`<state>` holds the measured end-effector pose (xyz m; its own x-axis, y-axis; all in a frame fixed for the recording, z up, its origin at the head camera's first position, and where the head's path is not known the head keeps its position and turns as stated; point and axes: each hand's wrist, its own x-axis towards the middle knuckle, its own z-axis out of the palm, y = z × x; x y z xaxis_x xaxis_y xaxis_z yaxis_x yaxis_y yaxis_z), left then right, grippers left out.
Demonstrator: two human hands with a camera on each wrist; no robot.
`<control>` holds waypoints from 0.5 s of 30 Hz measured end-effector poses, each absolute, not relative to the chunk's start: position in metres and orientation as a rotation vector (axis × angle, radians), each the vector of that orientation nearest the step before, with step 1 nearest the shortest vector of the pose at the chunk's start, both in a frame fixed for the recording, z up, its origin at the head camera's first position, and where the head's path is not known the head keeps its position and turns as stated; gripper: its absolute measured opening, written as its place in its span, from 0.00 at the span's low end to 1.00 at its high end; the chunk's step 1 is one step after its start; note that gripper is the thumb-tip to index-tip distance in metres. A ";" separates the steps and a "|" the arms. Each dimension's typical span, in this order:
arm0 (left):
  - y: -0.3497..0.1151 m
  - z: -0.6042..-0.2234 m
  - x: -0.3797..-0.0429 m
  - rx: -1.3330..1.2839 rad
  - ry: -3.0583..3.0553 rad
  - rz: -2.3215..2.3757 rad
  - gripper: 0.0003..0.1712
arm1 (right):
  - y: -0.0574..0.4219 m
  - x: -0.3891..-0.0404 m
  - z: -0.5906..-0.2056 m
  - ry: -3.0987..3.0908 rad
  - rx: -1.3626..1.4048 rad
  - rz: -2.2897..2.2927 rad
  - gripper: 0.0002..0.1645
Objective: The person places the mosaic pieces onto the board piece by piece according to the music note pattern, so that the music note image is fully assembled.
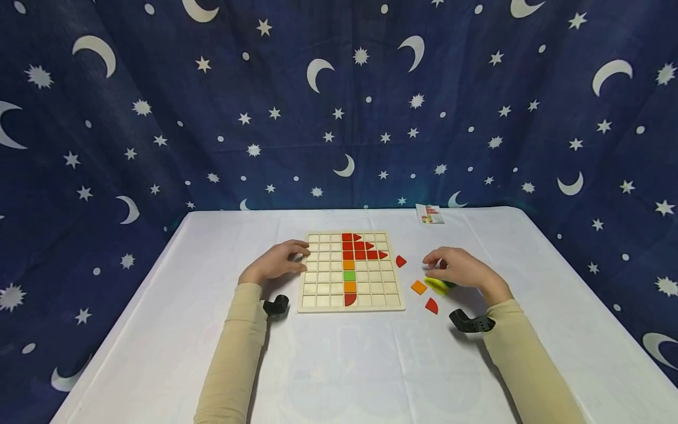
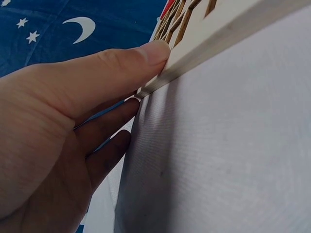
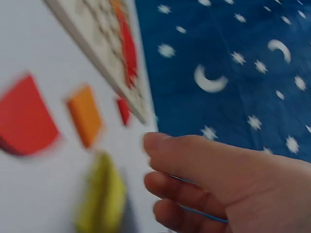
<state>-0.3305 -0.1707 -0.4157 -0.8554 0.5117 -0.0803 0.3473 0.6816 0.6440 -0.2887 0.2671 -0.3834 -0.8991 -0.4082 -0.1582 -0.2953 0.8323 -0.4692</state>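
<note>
My left hand (image 1: 278,259) rests at the left edge of a square wooden grid board (image 1: 323,308), which lies flat on the table. In the left wrist view the thumb (image 2: 112,73) touches the board's pale rim (image 2: 199,53). Red, orange and green pieces fill part of the grid, among them a green square (image 1: 349,275). My right hand (image 1: 459,268) hovers, fingers loosely bent and nothing between them, beside a yellow piece (image 1: 436,286). Partly hidden under that hand is a dark green piece (image 1: 449,284). An orange square (image 1: 418,287) lies nearby.
Right of the board are two loose red pieces, a rounded red piece (image 1: 401,261) and a red quarter-circle (image 1: 431,305). A small printed card (image 1: 429,214) lies at the table's back edge. Behind the white tablecloth (image 1: 339,365) hangs a blue star-patterned curtain (image 1: 286,135).
</note>
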 end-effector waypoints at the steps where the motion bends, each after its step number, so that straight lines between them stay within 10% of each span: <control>1: -0.171 -0.416 -0.331 0.686 2.640 0.937 0.25 | 0.262 -0.290 -0.387 2.759 -0.540 -0.646 0.21; 15: -0.170 -0.414 -0.330 0.665 2.640 0.928 0.25 | 0.215 -0.313 -0.402 2.832 -0.534 -0.524 0.21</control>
